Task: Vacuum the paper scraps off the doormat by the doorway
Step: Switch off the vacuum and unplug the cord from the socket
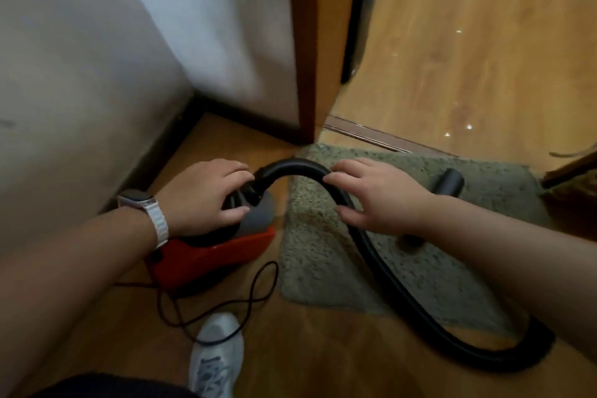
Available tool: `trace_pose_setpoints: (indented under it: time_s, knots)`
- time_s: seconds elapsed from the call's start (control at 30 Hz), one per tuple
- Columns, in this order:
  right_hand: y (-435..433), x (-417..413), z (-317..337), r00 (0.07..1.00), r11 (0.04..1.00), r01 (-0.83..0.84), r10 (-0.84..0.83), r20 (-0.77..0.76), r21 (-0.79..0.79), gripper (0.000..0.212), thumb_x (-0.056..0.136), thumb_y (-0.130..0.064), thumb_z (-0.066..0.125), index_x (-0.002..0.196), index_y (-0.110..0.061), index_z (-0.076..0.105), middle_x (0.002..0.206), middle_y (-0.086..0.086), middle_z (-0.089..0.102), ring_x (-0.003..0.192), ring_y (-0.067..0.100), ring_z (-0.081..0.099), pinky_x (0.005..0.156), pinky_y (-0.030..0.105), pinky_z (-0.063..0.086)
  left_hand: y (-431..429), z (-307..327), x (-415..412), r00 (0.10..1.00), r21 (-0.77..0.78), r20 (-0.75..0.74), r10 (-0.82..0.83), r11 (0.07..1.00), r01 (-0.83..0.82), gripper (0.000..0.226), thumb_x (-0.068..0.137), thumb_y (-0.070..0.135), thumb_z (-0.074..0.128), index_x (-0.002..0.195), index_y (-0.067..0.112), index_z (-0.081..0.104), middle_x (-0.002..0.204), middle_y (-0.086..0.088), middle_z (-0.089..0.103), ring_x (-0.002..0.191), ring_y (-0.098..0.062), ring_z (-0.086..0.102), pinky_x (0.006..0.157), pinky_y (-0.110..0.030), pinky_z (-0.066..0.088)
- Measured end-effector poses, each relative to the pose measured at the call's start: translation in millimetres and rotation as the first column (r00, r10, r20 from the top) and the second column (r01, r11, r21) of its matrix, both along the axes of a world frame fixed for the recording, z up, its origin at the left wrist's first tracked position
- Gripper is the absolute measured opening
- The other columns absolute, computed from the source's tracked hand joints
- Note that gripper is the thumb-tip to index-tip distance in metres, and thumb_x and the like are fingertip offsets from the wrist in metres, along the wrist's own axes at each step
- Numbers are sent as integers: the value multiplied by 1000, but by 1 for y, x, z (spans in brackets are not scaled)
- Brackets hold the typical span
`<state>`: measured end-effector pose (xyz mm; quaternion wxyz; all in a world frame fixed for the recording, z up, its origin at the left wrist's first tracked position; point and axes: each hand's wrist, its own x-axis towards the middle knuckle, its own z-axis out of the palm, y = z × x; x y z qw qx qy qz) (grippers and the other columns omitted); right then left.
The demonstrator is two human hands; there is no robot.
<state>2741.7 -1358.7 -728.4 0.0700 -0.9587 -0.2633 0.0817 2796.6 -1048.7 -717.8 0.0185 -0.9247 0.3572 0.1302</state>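
Your left hand, mid-frame, is pressing down on the grey top of the red vacuum, fingers curled around the spot where the hose is plugging in, so it's gripping the vacuum there. Your right hand is sitting just right of it, fingers loosely wrapping over the hose's arch, not fully closed. From there the hose is looping down across the greenish doormat toward the lower right, and its black nozzle end is lying on the mat further up. The power cord is curling on the wood floor by your sneaker. Tiny white scraps are dotting the floor past the doorway, upper right.
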Motion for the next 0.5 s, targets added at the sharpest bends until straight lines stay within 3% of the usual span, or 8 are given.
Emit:
trace_pose_setpoints:
  time_s: [0.13,0.27,0.43,0.5]
  knots:
    - [52,19,6,987,987,-161,161,13,17,54,91,-47,61,137,-20,58,138,7,57,122,28,57,99,42,52,57,3,-29,979,-34,4,203,979,-203,72,86,67,38,139,21,52,144,-2,51,129,-21,49,103,-40,45]
    - [104,29,-2,955,954,-295,294,21,49,54,91,-48,59,137,-22,57,137,6,58,122,27,57,98,40,53,106,-6,-65,935,-61,41,351,935,-349,65,91,56,58,145,20,48,150,-2,45,135,-21,44,108,-37,39]
    - [167,31,-23,907,902,-421,420,29,98,55,93,-46,60,140,-20,54,141,6,54,128,27,53,102,40,50,152,-29,-106,843,2,41,536,844,-536,74,89,59,58,149,20,38,152,-1,43,138,-19,41,111,-37,39]
    - [193,33,-33,889,882,-457,453,57,111,53,91,-44,60,137,-19,56,138,6,55,124,28,55,97,42,52,167,-42,-113,823,41,20,568,822,-568,73,90,59,57,149,21,37,152,0,43,137,-19,43,109,-37,42]
